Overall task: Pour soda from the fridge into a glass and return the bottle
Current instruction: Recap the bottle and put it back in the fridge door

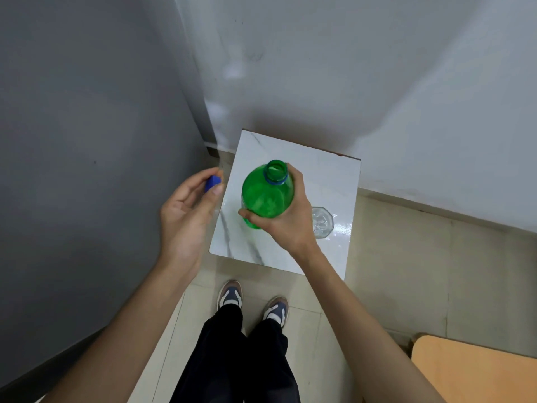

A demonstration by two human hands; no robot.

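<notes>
A green soda bottle with its neck open is held above the small white marble-patterned table. My right hand is wrapped around the bottle's body from the right. My left hand is to the left of the bottle and pinches the blue cap between thumb and fingertips. A clear empty glass stands on the table, just right of my right hand and partly hidden by it.
The grey fridge side rises along the left. A white wall stands behind the table. A wooden tabletop corner juts in at the bottom right. My legs and shoes are on the tiled floor below the table.
</notes>
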